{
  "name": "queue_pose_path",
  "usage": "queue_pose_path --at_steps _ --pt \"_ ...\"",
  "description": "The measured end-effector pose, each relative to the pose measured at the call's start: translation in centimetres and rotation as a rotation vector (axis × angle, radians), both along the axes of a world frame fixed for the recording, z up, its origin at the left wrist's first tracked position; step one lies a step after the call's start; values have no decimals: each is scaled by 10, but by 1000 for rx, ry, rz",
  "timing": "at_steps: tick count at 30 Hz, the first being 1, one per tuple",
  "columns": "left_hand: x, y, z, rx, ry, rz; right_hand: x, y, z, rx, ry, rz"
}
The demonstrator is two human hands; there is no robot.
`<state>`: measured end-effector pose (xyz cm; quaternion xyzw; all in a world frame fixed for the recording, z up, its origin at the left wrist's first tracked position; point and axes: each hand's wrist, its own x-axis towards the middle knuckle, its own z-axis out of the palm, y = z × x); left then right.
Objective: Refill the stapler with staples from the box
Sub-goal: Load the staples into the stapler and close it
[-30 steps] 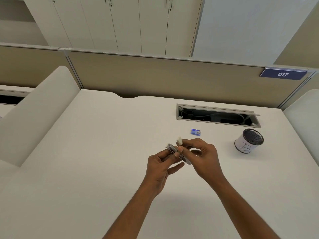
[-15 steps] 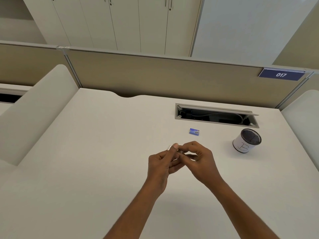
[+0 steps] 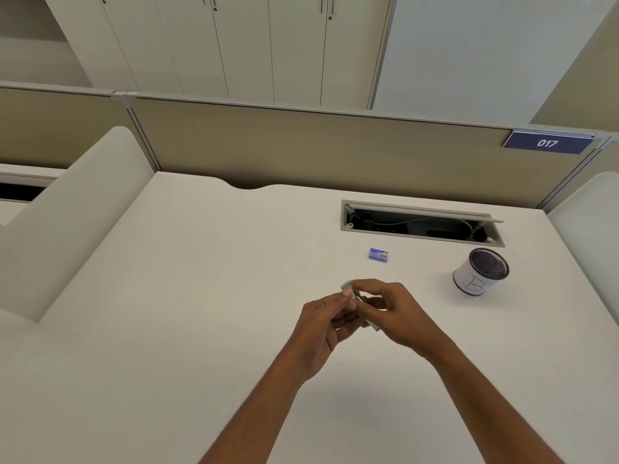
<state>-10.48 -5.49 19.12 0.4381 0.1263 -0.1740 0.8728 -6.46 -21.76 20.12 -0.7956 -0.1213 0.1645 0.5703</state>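
Clearly both hands work together above the pale white desk (image 3: 167, 329): the left hand (image 3: 320, 324) and the right hand (image 3: 393, 311) have their fingers closed on a small silvery metal stapler (image 3: 351, 289), held in the air between them, with only its pale front tip and a thin metal edge showing past the fingertips. Whether its magazine is open or shut is hidden by the fingers. Judging from the task, the step in hand is working the stapler's loading part. To do it well, one hand should brace the body firmly while the other moves only the top, with fingertips kept off the spring channel and the stapler kept level so that nothing slides out.

Beyond the hands, well apart from them, lies the small blue cardboard box of staples (image 3: 378, 254) flat on the desk, apparently closed. Right of it stands a white cylindrical pen cup with a black mesh rim (image 3: 480, 271).
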Motion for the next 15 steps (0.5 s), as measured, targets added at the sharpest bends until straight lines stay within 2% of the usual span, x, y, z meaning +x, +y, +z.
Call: queue_pose_path --at_steps 4,6,11,15 --pt "5 3 -7 47 -3 8 0 -4 -16 -158 -289 -78" --pt "6 3 -8 41 26 33 -1 -6 -18 -217 -374 -78" --pt "5 5 -12 34 17 23 -3 -8 -23 -267 -381 -87" --pt "5 4 -13 64 14 6 -6 -7 -22 -202 -313 -168"
